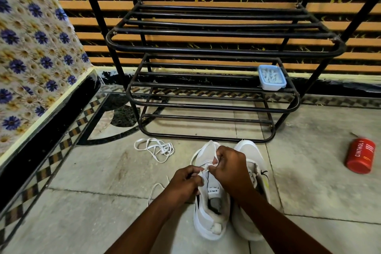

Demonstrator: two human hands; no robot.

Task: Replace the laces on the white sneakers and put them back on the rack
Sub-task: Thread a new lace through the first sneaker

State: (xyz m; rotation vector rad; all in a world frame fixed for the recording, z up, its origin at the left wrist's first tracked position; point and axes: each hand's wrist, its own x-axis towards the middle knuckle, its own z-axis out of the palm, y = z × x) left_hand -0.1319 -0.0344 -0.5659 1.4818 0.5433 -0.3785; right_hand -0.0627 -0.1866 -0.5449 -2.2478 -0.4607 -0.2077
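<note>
Far left on the floor lies a loose lace (154, 149), well apart from the shoes; old or spare, we can't tell. Next, our left hand (185, 183) is curled tight, pinching one end of the working lace (206, 168), whose tail loops onto the floor beside our wrist. The first sneaker (212, 227) stands on the floor btwn our forearms, toe toward the rack (206, 50). Our right hand (231, 167) is likewise curled, pinching the other end over the front eyelets. We judge we're at the lowest eyelets, so the job is early. To do this well we keep the lace flat w/o twists, match both ends for length before crossing, and pull snug but not so hard that the tongue bunches. We also hold the shoe down so it doesn't slide. The second sneaker (246, 148) touches the first on its right; our right arm hides its eyelets. A blue box (272, 77) sits on the rack's middle shelf, right end. A red can (359, 155) lies far right.
</note>
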